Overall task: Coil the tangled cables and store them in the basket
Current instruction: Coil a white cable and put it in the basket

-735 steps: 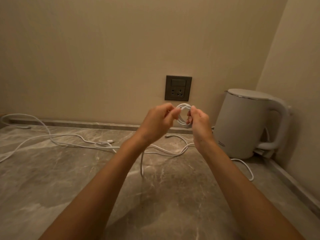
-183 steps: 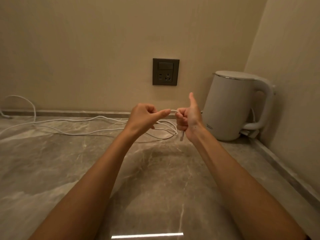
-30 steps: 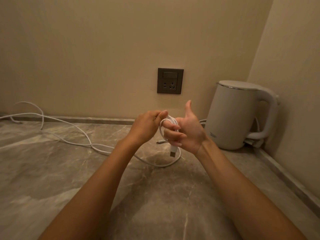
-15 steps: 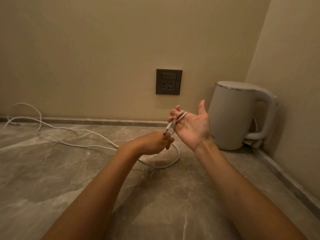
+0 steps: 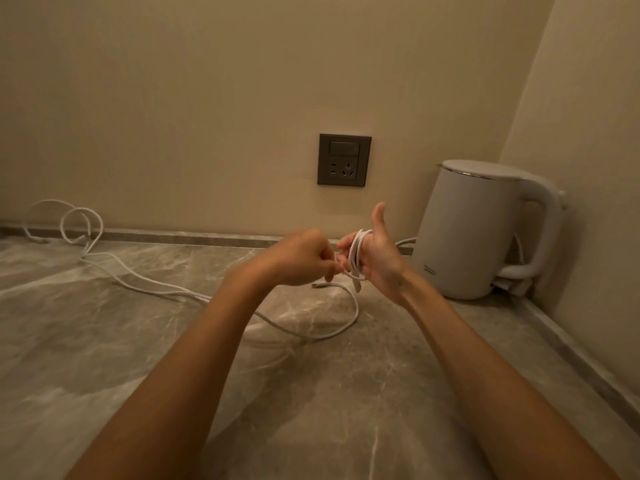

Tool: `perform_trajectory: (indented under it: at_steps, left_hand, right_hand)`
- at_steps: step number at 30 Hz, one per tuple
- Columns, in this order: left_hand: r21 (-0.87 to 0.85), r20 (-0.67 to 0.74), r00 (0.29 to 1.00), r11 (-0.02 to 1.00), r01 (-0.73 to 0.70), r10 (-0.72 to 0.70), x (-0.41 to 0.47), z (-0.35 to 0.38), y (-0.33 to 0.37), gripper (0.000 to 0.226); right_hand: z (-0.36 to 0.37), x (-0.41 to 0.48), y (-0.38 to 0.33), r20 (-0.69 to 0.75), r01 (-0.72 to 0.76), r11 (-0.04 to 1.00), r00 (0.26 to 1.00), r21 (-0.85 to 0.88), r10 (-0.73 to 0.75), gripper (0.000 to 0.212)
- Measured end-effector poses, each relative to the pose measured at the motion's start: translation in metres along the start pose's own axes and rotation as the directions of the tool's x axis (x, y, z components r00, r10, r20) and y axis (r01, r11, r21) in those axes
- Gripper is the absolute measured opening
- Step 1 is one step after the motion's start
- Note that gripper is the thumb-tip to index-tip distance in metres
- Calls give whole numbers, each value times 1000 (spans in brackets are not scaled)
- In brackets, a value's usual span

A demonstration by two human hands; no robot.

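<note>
left hand (image 5: 304,259) up from below the right hand (image 5: 379,263) half a second ago; now level with its fingers. more turns on the right hand than before. slack by the back left edge has drawn into loops.

left hand: fingers curled, pinching the white cable (image 5: 356,252) just beside the right fingertips. slightly blurred.

right hand: thumb straight up, palm toward the camera, fingers bent leftward with several turns of the cable wound round them. one connector hangs under the hand.

cable: from the hands it drops to the marble countertop (image 5: 398,410), curves in a wide bend near the middle, then runs to the back left edge and ends in two loose loops against the wall.

electric kettle (image 5: 474,233): white, upright in the back right corner, lid down, contents not visible.

wall socket (image 5: 344,160): dark plate on the wall above the hands.
</note>
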State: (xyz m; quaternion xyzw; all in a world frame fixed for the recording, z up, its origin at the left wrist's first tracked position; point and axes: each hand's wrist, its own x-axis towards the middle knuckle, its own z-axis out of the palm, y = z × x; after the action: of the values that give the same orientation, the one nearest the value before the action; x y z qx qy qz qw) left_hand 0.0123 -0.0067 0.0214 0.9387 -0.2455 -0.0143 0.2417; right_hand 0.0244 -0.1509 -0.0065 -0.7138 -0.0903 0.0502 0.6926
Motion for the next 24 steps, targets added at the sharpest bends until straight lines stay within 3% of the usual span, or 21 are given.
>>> perform_trajectory:
  at_steps: [7,9,14,17,24]
  left_hand:
    - [6,-205,977,999,-51,51,-1,-8,-1,20]
    - [35,-275,960,998,-51,59,-1,-8,-4,20]
    - [-7,-433,898,996,-90,79,-2,-7,-10,14]
    - [-31,-485,873,996,-78,53,-1,-3,-14,22]
    - [-147,-244,969,989,-7,-30,8,19,-12,26]
  right_hand:
    - [8,-3,-3,192,-66,951,973,-303,129,88]
    - [8,-4,-4,236,-61,953,962,-297,135,89]
    - [2,-7,-9,414,-108,993,906,38,82,90]
    - [-1,-12,-14,491,-162,924,871,347,-31,89]
    - [7,-14,-21,374,-164,654,907,738,-194,86]
